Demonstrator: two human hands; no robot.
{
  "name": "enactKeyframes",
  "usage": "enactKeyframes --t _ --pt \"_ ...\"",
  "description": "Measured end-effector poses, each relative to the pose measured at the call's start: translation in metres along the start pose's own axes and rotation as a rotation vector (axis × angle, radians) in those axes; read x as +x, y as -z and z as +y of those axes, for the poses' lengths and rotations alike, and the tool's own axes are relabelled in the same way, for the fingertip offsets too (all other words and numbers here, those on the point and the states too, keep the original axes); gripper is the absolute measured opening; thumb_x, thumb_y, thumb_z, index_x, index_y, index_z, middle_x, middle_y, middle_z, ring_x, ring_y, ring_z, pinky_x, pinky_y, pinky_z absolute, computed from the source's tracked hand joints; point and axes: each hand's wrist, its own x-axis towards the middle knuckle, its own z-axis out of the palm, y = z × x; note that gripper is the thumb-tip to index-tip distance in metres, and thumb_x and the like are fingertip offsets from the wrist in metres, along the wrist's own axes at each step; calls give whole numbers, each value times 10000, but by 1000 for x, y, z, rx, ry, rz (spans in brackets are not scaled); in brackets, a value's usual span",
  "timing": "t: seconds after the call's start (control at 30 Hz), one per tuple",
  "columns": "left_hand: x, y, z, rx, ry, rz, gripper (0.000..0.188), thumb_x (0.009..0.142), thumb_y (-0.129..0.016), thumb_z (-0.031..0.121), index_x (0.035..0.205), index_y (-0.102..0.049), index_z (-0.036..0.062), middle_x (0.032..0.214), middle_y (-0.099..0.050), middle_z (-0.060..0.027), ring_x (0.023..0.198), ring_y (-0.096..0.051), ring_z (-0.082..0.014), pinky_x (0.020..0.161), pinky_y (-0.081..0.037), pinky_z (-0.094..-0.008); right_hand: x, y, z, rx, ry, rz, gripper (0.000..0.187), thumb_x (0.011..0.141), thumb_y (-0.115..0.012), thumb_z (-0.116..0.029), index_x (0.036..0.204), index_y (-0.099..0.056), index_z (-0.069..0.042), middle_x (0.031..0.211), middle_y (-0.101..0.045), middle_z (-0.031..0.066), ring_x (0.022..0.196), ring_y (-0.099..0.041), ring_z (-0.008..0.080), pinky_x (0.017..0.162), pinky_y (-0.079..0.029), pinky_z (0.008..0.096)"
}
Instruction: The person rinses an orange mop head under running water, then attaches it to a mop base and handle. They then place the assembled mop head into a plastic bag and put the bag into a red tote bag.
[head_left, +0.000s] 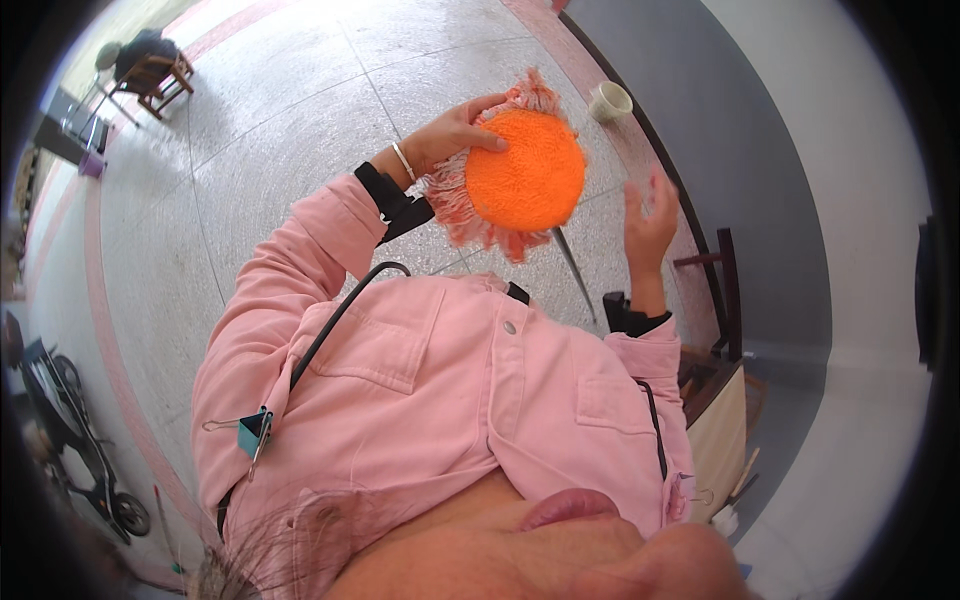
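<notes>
My left hand point(447, 138) grips the upper left edge of a round mop head point(527, 172). Its thumb presses on the bright orange, fuzzy disc, while the other fingers reach round the edge and are partly hidden. Pink and white fringe strands hang out around the disc. From beneath the mop head a thin metal pole point(573, 268) slants down toward my jacket. My right hand point(651, 215) is raised to the right of the mop head, apart from it, with its fingers spread and slightly blurred. Nothing shows in that hand.
A pale bucket point(609, 103) stands on the floor near the grey wall point(740, 130). Dark wooden furniture point(727, 295) is close by my right arm. Far left are a wooden chair point(160, 80) and a purple bin point(92, 163); a scooter point(75, 430) stands at the lower left.
</notes>
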Motion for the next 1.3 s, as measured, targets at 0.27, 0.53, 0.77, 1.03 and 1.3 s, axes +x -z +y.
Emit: enactKeyframes --t 0.27,0.53,0.77,1.03,1.3 --pt "36 -21 -3 -76 15 -289 676 816 -621 -10 1419 -324 54 1332 -479 -111 1176 -506 -194 998 -422 -314 -3 -28 -19 -266 493 -202 562 841 -621 -382 1321 -496 -120 1305 -498 153 1184 -492 287 1001 -356 427" --pt "55 -26 -4 -405 128 -295 471 891 -539 75 1338 -414 -9 1246 -549 -121 1130 -540 -207 999 -417 -321 -149 -21 93 20 -358 -219 772 737 -734 -302 1383 -387 -59 1303 -497 181 1172 -497 316 1007 -378 389" --pt "36 -76 37 -541 316 -445 372 950 -436 171 1259 -475 -33 1258 -545 -137 1159 -527 -225 1022 -385 -339 -193 -40 68 21 -486 -78 547 669 -777 -289 1112 -569 -45 1160 -551 154 1042 -528 303 874 -431 372" --pt "36 -203 89 -513 211 -766 418 988 -378 317 1130 -537 -42 973 -627 -137 851 -613 -193 809 -484 -307 -178 -12 62 314 -800 -27 415 826 -660 -454 818 -577 -48 713 -562 83 678 -506 191 641 -430 342" --pt "51 -334 50 -94 -55 -1005 496 990 -352 390 1142 -525 -49 830 -582 -84 704 -544 -158 657 -448 -267 -175 50 49 541 -708 266 366 857 -655 -406 798 -538 -64 694 -509 14 656 -453 123 597 -403 301"
